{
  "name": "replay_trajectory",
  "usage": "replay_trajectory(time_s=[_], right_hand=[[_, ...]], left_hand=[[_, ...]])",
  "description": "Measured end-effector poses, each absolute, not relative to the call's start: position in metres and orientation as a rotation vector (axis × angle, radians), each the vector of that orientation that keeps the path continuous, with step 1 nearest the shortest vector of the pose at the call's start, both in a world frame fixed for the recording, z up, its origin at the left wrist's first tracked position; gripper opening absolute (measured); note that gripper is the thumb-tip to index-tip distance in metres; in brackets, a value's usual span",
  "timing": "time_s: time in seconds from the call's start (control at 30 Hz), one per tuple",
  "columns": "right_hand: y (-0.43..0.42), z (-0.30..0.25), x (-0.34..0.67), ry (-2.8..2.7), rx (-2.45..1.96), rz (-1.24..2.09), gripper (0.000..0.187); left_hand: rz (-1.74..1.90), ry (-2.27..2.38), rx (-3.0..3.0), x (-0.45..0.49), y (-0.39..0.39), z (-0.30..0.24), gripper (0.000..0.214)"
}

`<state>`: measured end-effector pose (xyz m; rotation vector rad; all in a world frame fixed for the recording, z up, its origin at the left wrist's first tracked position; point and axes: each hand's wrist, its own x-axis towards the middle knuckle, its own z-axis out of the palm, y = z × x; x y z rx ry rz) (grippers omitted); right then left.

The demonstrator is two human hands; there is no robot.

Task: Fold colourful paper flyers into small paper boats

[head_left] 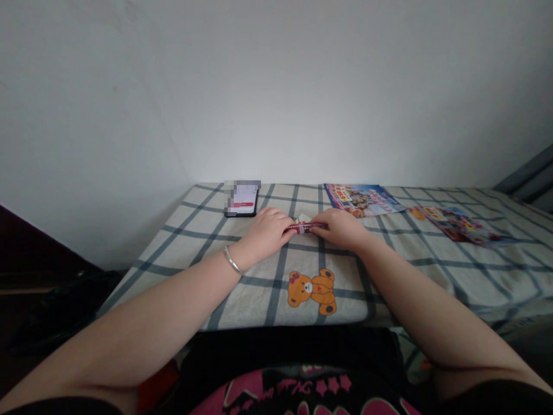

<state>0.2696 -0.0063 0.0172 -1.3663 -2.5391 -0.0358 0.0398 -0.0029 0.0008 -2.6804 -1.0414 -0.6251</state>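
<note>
At mid-frame, over the beige-and-blue checked-cloth tabletop [253,294], left hand [271,226] and right hand [344,228] have fingers clamped on opposite ends of a narrow red-and-white patterned strip [302,228], material unclear. Likely a shaping step; next move calls for even pressure.

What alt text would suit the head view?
A left hand and a right hand pinch a small colourful strip, apparently paper, over a checked tablecloth. A phone lies beyond the left hand; two leaflets lie on the right.
</note>
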Motion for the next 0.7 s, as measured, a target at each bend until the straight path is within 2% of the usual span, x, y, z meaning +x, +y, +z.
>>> replay_trajectory(time_s=[0.2, 0.7], right_hand=[[-0.008, 0.014, 0.263, -2.381, -1.579, -0.062, 0.016], [0.002, 0.006, 0.260, -2.291, -1.566, 0.002, 0.011]], left_hand=[[-0.634, -1.125, -2.632, 0.041, 0.002, 0.000, 0.024], [-0.658, -1.166, -2.640, 0.042, 0.005, -0.004, 0.018]])
